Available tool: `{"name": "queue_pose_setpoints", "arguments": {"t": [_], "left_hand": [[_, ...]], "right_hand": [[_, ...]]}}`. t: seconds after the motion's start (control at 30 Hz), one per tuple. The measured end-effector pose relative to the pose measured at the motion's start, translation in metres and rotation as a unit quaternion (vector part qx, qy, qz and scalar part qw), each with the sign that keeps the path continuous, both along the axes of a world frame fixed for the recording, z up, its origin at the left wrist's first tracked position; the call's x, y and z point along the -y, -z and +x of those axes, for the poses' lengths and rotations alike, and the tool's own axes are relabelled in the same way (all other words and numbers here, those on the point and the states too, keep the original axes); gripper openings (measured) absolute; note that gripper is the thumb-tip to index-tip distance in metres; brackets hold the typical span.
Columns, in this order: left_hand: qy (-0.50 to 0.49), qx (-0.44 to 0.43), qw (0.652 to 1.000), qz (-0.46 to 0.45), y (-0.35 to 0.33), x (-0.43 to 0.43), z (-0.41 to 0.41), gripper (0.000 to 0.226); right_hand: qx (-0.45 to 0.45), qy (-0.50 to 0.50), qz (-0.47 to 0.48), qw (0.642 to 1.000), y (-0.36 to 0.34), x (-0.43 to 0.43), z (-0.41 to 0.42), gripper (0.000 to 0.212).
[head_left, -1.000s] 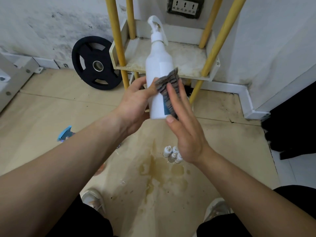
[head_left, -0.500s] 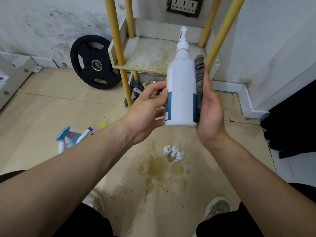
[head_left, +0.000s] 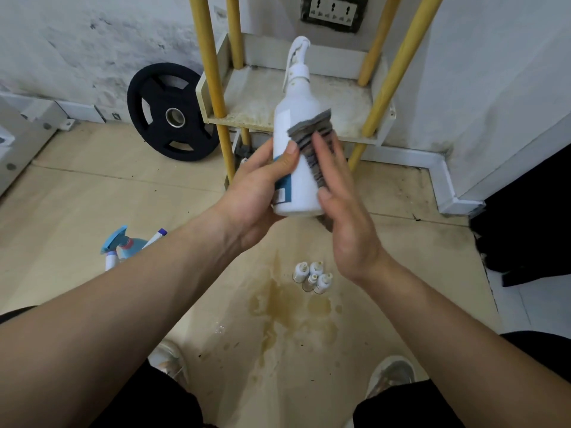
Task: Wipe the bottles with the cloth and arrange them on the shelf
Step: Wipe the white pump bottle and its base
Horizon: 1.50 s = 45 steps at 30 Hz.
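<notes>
Gripping the bottle (head_left: 293, 143) low down, the left hand (head_left: 256, 196) has its thumb across the front and its fingers round the back, so it's properly clamped on. The right hand (head_left: 347, 220) is flat with straight fingers, pressing the cloth (head_left: 310, 137) against the bottle's right side. It's not curled round anything, just pushing. The cloth is grey with darker stripes and sits between palm and plastic, with a bit sticking out past the fingertips and a bit hanging below the bottle's base.

The bottle itself is white with a teal label patch near the bottom and a white trigger sprayer on top. It's up in the air, tipped a little to the left, in front of the shelf (head_left: 247, 100) and not on it. The shelf has yellow poles and a pale, stained board.

Down on the floor (head_left: 92, 196), four small bottles (head_left: 312, 276) huddle together beside a brown stain (head_left: 278, 304). Off to the left some spray bottles (head_left: 123, 245) peek out from behind the left forearm, partly hidden. A black weight plate (head_left: 173, 112) leans on the wall left of the shelf, and there's a socket (head_left: 333, 10) on the wall above it.
</notes>
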<state>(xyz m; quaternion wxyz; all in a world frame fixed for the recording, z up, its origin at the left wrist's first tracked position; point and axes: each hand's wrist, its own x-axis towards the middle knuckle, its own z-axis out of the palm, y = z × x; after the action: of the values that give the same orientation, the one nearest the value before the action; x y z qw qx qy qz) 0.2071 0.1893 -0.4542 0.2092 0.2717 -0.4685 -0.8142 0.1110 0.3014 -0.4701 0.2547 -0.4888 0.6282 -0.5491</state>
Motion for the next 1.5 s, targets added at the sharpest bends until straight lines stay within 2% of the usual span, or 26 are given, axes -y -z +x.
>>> {"name": "queue_pose_setpoints", "arguments": {"t": [0.2,0.4,0.57,0.67,0.73,0.9,1.03,1.1,1.2,1.33,1.43,1.5], "left_hand": [[-0.009,0.01,1.0,0.006,-0.006,0.014,0.006,0.04],[0.04,0.014,0.999,0.012,-0.001,-0.003,0.001,0.035],[0.097,0.022,0.995,0.015,0.007,-0.018,-0.001,0.037],[0.097,0.018,0.995,-0.001,0.006,-0.018,-0.003,0.035],[0.076,0.025,0.997,0.024,0.004,-0.017,-0.006,0.031],[0.078,0.018,0.995,0.058,0.011,-0.015,-0.006,0.035],[0.08,-0.006,0.985,0.151,0.01,-0.019,-0.004,0.047],[0.077,-0.012,0.982,0.173,0.009,-0.019,-0.002,0.047],[0.073,-0.02,0.985,0.153,0.009,-0.016,0.001,0.039],[0.044,-0.029,0.993,0.109,0.005,-0.004,0.002,0.029],[0.019,-0.008,0.997,0.07,0.005,0.005,0.003,0.034],[0.013,0.008,0.997,0.077,0.004,0.009,0.004,0.035]], "right_hand": [[-0.105,-0.016,0.031,0.994,0.014,-0.012,0.024,0.063],[-0.131,0.067,0.037,0.988,0.004,0.001,0.001,0.06],[-0.018,0.121,-0.02,0.992,0.001,0.014,-0.033,0.066],[0.089,0.111,-0.073,0.987,0.004,0.016,-0.038,0.065],[0.15,0.114,-0.094,0.978,0.002,0.014,-0.038,0.059],[0.218,0.112,-0.099,0.964,-0.003,0.012,-0.038,0.05],[0.25,0.069,-0.07,0.963,-0.002,0.011,-0.032,0.066],[0.241,0.07,-0.066,0.966,-0.002,0.01,-0.028,0.07],[0.203,0.06,-0.064,0.975,-0.003,0.009,-0.022,0.068],[0.058,0.01,-0.016,0.998,0.005,0.003,-0.006,0.066],[-0.075,-0.007,0.019,0.997,0.013,-0.006,0.012,0.065],[-0.119,-0.005,0.019,0.993,0.015,-0.01,0.019,0.065]]}}
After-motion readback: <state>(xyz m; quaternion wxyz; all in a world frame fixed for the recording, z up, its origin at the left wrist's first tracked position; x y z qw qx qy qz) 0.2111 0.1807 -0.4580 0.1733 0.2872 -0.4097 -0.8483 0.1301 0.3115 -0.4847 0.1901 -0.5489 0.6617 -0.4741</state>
